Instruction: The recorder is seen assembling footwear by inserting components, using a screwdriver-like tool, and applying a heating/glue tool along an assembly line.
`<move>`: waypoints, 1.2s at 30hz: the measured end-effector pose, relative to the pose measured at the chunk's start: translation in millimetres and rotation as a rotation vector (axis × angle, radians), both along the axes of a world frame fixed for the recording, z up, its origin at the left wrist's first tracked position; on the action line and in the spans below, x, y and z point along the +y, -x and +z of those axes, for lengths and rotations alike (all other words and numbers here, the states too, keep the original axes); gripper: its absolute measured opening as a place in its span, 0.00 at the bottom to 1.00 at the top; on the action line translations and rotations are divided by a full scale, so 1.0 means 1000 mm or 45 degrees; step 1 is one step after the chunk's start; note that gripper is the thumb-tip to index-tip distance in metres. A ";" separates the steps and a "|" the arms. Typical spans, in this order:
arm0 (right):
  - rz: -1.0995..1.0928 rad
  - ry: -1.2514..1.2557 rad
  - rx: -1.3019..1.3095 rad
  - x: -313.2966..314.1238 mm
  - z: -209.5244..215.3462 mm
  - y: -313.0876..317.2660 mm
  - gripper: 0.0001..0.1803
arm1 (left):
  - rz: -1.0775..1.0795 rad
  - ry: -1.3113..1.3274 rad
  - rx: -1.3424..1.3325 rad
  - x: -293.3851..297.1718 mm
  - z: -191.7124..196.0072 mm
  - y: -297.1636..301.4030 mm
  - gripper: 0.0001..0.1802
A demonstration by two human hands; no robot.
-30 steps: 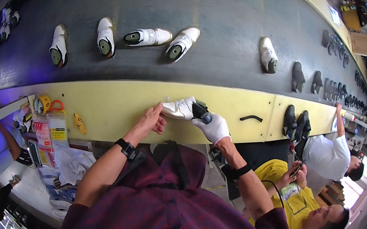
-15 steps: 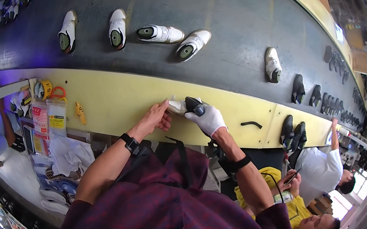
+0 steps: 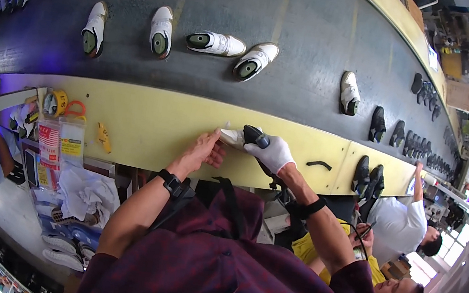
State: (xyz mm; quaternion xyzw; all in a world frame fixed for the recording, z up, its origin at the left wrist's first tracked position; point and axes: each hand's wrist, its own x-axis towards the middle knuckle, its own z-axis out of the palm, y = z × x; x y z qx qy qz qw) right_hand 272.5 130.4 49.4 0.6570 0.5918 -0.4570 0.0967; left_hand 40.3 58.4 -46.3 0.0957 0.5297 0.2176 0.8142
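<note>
Over the yellow ledge, my bare left hand [image 3: 203, 149] has its thumb and index finger at the left end of a pale, shoe-like piece [image 3: 232, 139]. The other fingers of that hand are loosely curled. My right hand [image 3: 276, 155], in a white glove, closes round a black rounded object [image 3: 253, 133] at the right end of the pale piece. The glove hides part of it, and I cannot tell exactly what it is. Beyond the ledge, several white shoes lie on the dark belt, among them a tilted one [image 3: 255, 62] nearest my hands.
The dark conveyor belt [image 3: 206, 93] runs past the yellow ledge [image 3: 159, 116]. On the ledge are a black curved strip [image 3: 319, 164], a yellow tag-like piece [image 3: 104, 137] and black shoes [image 3: 361, 174]. A tape roll [image 3: 59, 101] stands left. Co-workers sit at right, one in yellow [image 3: 374, 273].
The view has shifted a little, so the white shoes on the belt sit further right in it. Both hands keep nearly the same hold on the pale piece and the black object.
</note>
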 end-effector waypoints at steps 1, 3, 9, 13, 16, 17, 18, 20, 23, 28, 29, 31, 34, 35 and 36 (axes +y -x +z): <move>-0.066 -0.004 0.043 -0.001 0.003 -0.003 0.29 | -0.011 -0.012 0.031 0.001 0.003 -0.001 0.34; -0.125 -0.004 0.091 0.004 0.008 -0.004 0.29 | -0.015 -0.021 0.068 0.003 0.001 -0.001 0.34; 0.088 0.066 -0.052 0.019 0.002 0.022 0.29 | -0.009 -0.051 0.002 0.000 -0.004 -0.002 0.36; 0.092 0.172 -0.059 0.031 -0.004 0.022 0.30 | 0.030 -0.013 0.037 0.000 0.006 -0.005 0.39; 0.097 0.156 -0.056 0.030 -0.006 0.023 0.30 | 0.050 0.036 0.024 -0.011 0.012 0.000 0.40; 0.088 0.184 -0.049 0.032 -0.004 0.024 0.31 | 0.048 0.056 0.037 -0.016 0.013 0.005 0.41; 0.084 0.182 -0.045 0.032 -0.002 0.025 0.31 | 0.044 0.054 0.041 -0.022 0.013 0.010 0.41; 0.111 0.128 -0.058 0.032 0.001 0.026 0.31 | 0.036 0.064 0.065 -0.028 0.012 0.017 0.41; 0.101 0.148 -0.066 0.030 -0.003 0.022 0.31 | 0.023 -0.017 0.168 -0.021 0.015 0.010 0.42; -0.074 0.092 0.032 0.012 0.004 0.010 0.32 | -0.046 -0.067 0.241 -0.004 0.007 -0.010 0.41; -0.173 0.148 0.084 0.011 0.009 0.005 0.31 | -0.026 -0.017 0.225 -0.004 0.003 -0.012 0.40; -0.285 -0.006 0.105 -0.003 0.006 -0.012 0.30 | -0.033 -0.034 0.235 -0.003 0.003 -0.014 0.39; -0.357 -0.150 0.086 -0.015 0.019 -0.028 0.29 | -0.025 -0.084 0.222 0.002 -0.002 -0.010 0.40; -0.316 -0.145 0.084 -0.021 0.021 -0.030 0.29 | -0.032 -0.039 0.230 0.000 -0.004 -0.007 0.39; -0.327 -0.141 0.080 -0.024 0.019 -0.033 0.29 | -0.041 -0.003 0.234 0.003 -0.004 -0.008 0.39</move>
